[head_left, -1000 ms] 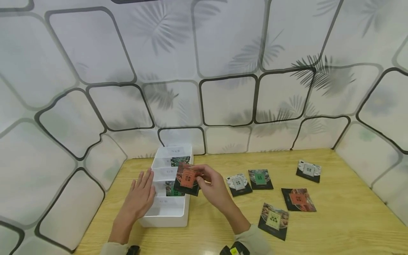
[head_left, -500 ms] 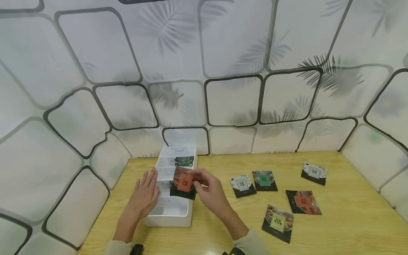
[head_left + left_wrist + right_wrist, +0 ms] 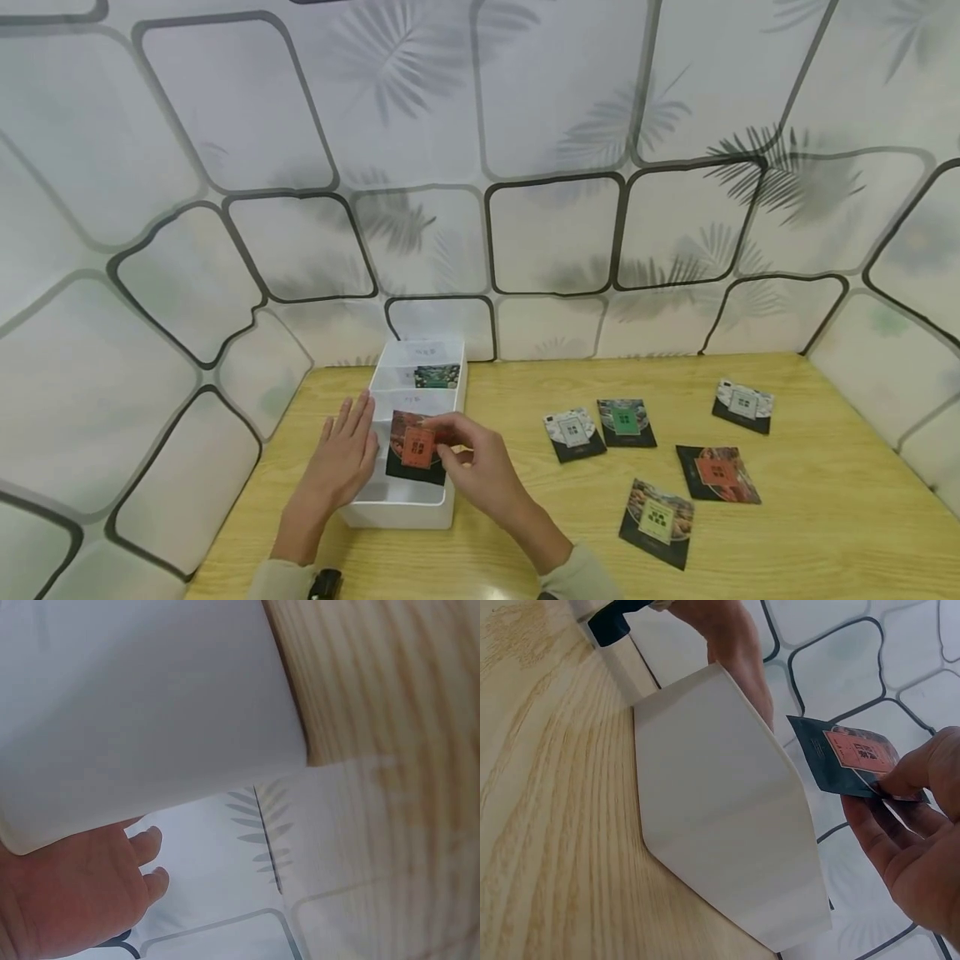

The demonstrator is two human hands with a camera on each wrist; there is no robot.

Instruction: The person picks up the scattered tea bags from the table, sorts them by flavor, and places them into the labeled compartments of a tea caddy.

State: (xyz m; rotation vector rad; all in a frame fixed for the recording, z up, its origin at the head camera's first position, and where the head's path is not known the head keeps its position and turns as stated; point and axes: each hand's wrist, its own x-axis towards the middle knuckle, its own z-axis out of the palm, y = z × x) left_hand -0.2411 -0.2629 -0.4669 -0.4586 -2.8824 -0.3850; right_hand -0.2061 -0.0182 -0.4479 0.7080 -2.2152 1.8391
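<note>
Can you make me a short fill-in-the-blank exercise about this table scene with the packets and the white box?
1. The right hand pinches a packet with an ____ label.
2. The left hand rests on the ____ box.
3. ____ packets lie flat on the wooden table to the right of the box.
4. The packet in the box's far compartment is mostly ____.

Missing words: orange; white; five; green

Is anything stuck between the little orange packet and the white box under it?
Nothing visible blocks it. The right hand pinches the orange packet just over the open white box. The left hand rests flat on the box's left wall, off to the side. Whether the slot beneath already holds a packet cannot be seen.
</note>
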